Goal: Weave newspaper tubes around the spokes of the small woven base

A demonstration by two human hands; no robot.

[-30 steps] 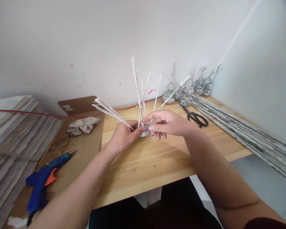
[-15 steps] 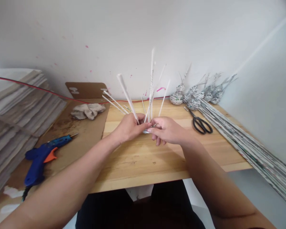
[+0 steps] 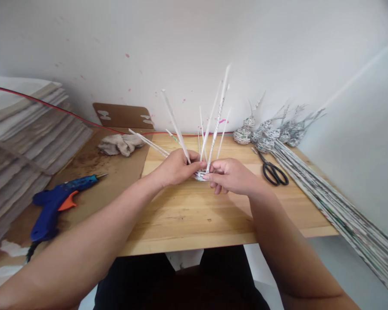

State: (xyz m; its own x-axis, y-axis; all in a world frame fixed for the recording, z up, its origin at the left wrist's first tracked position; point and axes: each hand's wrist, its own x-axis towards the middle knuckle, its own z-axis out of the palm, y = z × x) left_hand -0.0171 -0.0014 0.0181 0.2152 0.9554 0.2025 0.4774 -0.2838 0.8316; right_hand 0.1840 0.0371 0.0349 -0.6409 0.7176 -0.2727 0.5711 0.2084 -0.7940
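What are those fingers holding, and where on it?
A small woven paper base: the left fingers hold its left side, the right fingers its right edge.

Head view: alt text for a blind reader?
A left hand holds a small white woven paper base with splayed white paper sticks, the right hand at its edge; a blue plastic glue gun lies left, black scissors right.

There is room to pass over the table (image 3: 194, 215) at lower centre, between the forearms (image 3: 106, 230); splayed sticks (image 3: 217, 125) block the middle, scissors (image 3: 267, 164) and bundle (image 3: 334, 209) the right, glue gun (image 3: 53, 200) the left.
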